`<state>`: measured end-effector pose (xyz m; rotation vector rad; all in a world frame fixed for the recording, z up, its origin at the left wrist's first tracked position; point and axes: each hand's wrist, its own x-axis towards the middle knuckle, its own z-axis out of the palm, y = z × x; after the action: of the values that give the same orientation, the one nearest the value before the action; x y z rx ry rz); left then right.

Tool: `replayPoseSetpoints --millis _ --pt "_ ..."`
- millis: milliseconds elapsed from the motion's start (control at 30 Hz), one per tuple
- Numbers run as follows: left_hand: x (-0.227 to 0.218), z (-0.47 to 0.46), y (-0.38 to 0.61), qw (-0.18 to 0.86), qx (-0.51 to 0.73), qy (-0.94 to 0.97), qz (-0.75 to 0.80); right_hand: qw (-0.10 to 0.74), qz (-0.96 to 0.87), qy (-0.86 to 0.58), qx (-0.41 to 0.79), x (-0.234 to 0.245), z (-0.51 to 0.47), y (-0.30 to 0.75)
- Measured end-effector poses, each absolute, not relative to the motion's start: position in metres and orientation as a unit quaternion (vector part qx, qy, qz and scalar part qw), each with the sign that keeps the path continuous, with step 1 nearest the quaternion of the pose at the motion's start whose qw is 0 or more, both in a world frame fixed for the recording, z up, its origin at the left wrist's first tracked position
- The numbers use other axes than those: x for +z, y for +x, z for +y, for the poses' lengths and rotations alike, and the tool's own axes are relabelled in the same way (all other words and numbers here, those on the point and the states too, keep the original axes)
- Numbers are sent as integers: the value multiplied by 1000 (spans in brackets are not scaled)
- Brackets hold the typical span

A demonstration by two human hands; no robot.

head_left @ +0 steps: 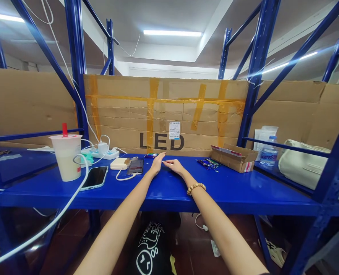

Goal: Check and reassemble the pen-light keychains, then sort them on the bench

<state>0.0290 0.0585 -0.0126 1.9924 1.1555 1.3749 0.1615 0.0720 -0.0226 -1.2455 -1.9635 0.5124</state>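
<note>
My left hand [158,163] lies flat on the blue shelf [229,191], fingers stretched out toward the cardboard wall, holding nothing. My right hand [173,166] rests beside it, fingers extended to the left so the tips touch my left hand; a bead bracelet [196,187] is on that wrist. Just left of my hands is a phone [135,166] plugged into a white power bank [119,163]. A small dark packet [151,155] lies just beyond my left fingertips.
A plastic cup with a red straw [66,156], a second phone [94,177], and a power strip [104,152] sit at the left. Coloured packets [208,163] and an open cardboard box [234,157] lie right; farther right are a water bottle [268,152] and a cream bag [307,164]. The taped cardboard wall [163,114] closes the back.
</note>
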Motion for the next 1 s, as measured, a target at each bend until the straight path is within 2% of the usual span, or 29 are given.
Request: replayPoseSetpoints --millis 167,367,1000 --pt "-8 59 29 373 518 649 414 380 -786 -413 260 -22 75 158" --pt "-10 56 21 460 536 576 411 378 -790 -378 300 -24 78 164" --pt "-6 55 18 505 552 509 426 392 -779 -379 310 -23 71 161"
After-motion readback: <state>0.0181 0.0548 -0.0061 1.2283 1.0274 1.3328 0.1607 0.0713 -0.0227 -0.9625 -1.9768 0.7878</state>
